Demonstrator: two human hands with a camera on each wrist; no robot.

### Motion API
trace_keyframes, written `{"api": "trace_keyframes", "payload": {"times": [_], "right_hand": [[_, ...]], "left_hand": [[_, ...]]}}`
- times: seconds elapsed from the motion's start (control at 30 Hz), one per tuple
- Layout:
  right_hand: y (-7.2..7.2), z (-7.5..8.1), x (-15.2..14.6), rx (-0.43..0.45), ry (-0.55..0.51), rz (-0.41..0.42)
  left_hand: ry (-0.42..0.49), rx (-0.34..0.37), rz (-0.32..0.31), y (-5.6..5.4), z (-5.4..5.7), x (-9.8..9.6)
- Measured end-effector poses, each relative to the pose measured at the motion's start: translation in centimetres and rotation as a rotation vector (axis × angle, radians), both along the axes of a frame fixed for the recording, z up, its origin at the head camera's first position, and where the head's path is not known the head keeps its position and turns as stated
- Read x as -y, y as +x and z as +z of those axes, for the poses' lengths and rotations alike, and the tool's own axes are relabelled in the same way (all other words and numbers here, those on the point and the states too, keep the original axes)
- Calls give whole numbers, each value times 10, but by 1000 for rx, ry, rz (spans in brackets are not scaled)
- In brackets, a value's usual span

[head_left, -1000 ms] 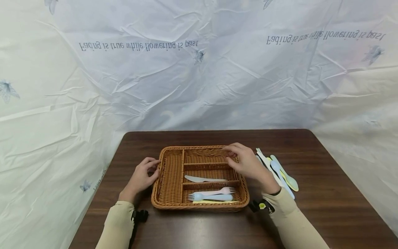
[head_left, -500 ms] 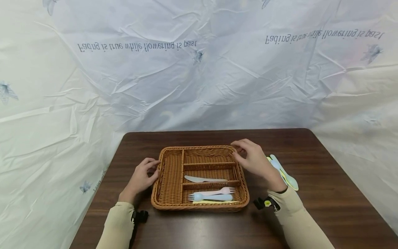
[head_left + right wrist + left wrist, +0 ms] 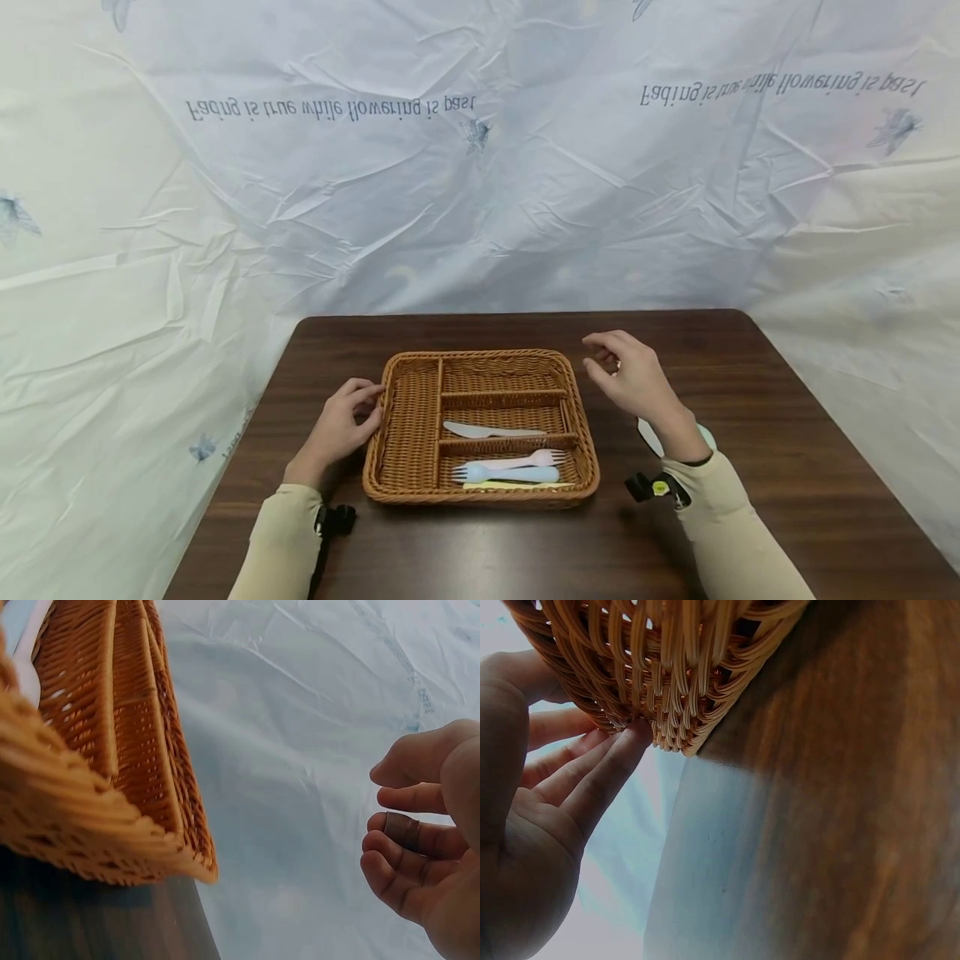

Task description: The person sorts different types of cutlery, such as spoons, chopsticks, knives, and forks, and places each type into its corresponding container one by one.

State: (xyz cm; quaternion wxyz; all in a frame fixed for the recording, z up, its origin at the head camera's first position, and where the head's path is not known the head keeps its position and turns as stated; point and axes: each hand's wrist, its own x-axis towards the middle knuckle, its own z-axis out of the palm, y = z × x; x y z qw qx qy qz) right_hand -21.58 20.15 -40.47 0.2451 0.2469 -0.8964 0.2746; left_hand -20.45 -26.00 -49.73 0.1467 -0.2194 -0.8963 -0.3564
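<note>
A brown wicker basket (image 3: 405,497) with compartments lies on the table. My left hand (image 3: 339,427) rests against its left side, the fingertips touching the woven wall in the left wrist view. My right hand (image 3: 633,377) hovers to the right of the basket, holding nothing, its fingers loosely bent. One middle compartment holds a whitish knife (image 3: 491,431). Along the front compartment lie a pink fork (image 3: 525,460), a light blue fork (image 3: 517,474) and a yellow piece (image 3: 517,486). Under my right hand and wrist, a white utensil (image 3: 650,437) and a pale green one (image 3: 707,437) are mostly hidden.
The dark wooden table (image 3: 480,550) ends at a back edge against a wrinkled white sheet (image 3: 480,233) with printed lettering. That sheet also hangs at both sides. A black wrist strap (image 3: 667,490) sits on the right sleeve.
My right hand has moved right, from over the basket's back right corner to beyond its rim, now covering most of the utensils there. My left hand has stayed at the left side.
</note>
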Motion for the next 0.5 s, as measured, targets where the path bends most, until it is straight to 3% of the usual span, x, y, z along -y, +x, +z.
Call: {"api": "trace_keyframes", "payload": {"times": [0.5], "right_hand": [[0,-15,-30,88,25,-136]], "left_hand": [[-3,8,2,1,1,0]]}}
